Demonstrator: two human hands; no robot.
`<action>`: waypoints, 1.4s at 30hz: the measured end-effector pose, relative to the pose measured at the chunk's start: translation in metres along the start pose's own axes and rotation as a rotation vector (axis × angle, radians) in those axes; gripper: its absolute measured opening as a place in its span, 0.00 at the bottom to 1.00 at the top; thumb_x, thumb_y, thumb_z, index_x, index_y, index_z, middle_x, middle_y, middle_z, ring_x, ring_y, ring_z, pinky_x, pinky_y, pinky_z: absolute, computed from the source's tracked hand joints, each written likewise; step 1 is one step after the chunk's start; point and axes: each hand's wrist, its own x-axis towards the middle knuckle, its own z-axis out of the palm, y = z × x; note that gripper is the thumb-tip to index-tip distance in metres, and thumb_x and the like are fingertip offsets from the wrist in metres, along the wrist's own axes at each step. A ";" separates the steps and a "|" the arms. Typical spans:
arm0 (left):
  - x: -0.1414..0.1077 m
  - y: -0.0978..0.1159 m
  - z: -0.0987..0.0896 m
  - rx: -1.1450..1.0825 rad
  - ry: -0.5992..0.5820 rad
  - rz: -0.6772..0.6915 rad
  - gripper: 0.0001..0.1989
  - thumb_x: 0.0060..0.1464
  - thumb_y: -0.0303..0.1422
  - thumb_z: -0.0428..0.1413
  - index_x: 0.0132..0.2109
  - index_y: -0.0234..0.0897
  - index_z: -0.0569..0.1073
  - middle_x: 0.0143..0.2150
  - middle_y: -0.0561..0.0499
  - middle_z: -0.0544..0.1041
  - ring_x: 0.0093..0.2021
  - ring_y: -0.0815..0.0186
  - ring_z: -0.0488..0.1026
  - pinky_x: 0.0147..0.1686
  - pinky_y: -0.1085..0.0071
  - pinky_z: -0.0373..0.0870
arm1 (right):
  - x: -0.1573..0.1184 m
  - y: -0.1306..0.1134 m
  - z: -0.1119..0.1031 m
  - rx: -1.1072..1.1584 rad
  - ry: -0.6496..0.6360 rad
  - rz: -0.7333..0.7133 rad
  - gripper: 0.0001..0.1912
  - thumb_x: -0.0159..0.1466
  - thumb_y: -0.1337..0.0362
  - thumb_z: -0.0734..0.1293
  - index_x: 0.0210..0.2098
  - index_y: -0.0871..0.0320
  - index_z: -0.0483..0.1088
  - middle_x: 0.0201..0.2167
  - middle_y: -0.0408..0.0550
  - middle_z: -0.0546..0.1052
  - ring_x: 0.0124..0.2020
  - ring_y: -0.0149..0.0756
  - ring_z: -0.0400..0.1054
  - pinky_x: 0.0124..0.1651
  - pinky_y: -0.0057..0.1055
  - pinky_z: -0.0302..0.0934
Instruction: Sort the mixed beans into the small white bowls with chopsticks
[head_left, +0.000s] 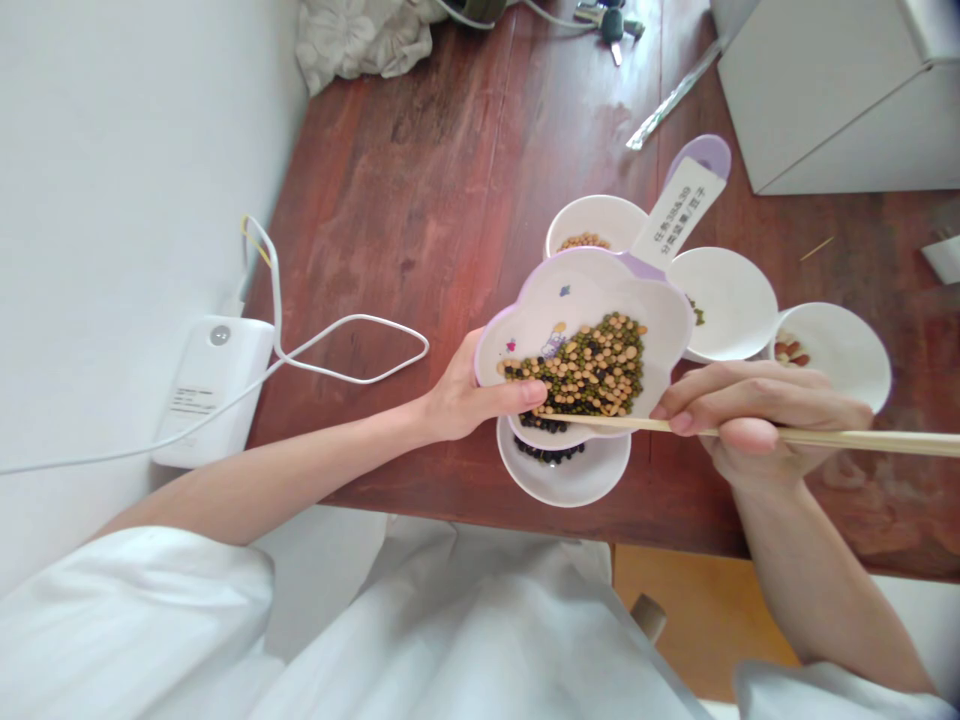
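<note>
White and lilac, the scalloped bowl point(540, 290) was in the left hand point(480, 390), above the table point(390, 180) and partly over two of the small bowls. The left thumb lay inside it, near the mixed beans point(592, 365); the fingers were mostly hidden beneath, closed on the bowl's edge. Tan, green and black beans lay together in its lower part, and its lilac handle point(709, 155) pointed away from the person, with a white label point(679, 212) on it.

The right hand point(765, 410) was closed around light wooden chopsticks point(862, 438), thumb and fingers pressed against them. Their tips were close together inside the scalloped bowl, by the left thumb and the black beans; whether they had hold of a bean could not be told.

Below the bowl's near edge, one small bowl point(562, 487) held black beans point(547, 452). Beyond its far edge, another point(589, 212) held tan beans point(585, 241). To the right, a third point(739, 300) held a few green beans point(698, 314), and a fourth point(851, 350) held reddish-brown nuts point(790, 350).

A white power bank point(214, 390) with a cable point(352, 318) was at the left, keys point(615, 25) at the far side, and a white box point(825, 90) at the far right.
</note>
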 end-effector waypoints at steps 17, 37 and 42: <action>-0.002 -0.002 0.000 0.010 0.010 -0.002 0.34 0.53 0.49 0.74 0.63 0.41 0.80 0.58 0.41 0.87 0.57 0.45 0.85 0.57 0.52 0.83 | 0.008 -0.010 -0.004 -0.038 -0.072 -0.002 0.14 0.73 0.54 0.74 0.38 0.56 0.87 0.26 0.47 0.85 0.25 0.40 0.81 0.20 0.33 0.71; -0.003 -0.012 -0.003 0.035 0.118 -0.025 0.37 0.47 0.50 0.76 0.62 0.41 0.81 0.56 0.41 0.88 0.56 0.44 0.85 0.57 0.51 0.83 | 0.015 -0.019 -0.004 -0.037 -0.115 0.027 0.14 0.73 0.54 0.75 0.34 0.54 0.86 0.26 0.48 0.85 0.25 0.38 0.80 0.23 0.31 0.72; -0.002 -0.012 -0.004 0.017 0.128 -0.015 0.38 0.47 0.47 0.76 0.64 0.41 0.80 0.60 0.40 0.87 0.61 0.43 0.84 0.64 0.49 0.80 | 0.017 -0.020 -0.005 -0.031 -0.122 0.039 0.14 0.72 0.57 0.77 0.30 0.55 0.84 0.25 0.47 0.85 0.25 0.35 0.80 0.25 0.27 0.72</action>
